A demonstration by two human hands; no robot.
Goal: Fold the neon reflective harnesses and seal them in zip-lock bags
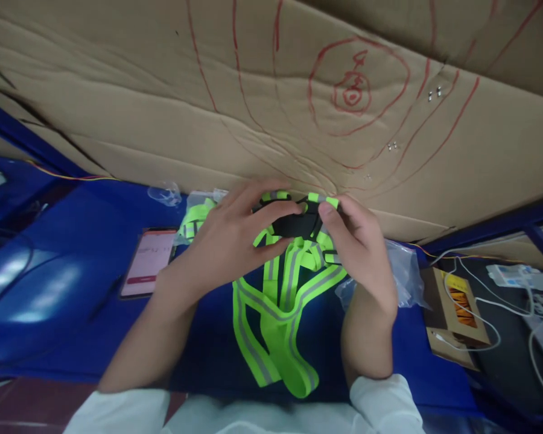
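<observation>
A neon yellow-green reflective harness (292, 283) with grey stripes hangs in loops between my forearms, its lower straps over the blue table. At its top is a flat black piece (294, 225) with strap ends around it. My left hand (239, 229) grips this piece from the left, fingers bent over its upper edge and thumb below. My right hand (355, 232) pinches a strap by the black piece's right side, thumb on top. The fingertips behind the straps are partly hidden. Beside my left wrist, more folded neon strap (195, 218) lies in clear plastic.
A phone (148, 263) with a lit screen lies left on the blue table (72, 289). Clear plastic bags (402, 274) are at the right. Farther right are a cardboard box (457, 310) and white cables (498, 304). A cardboard wall (163, 108) with red drawn lines stands close behind.
</observation>
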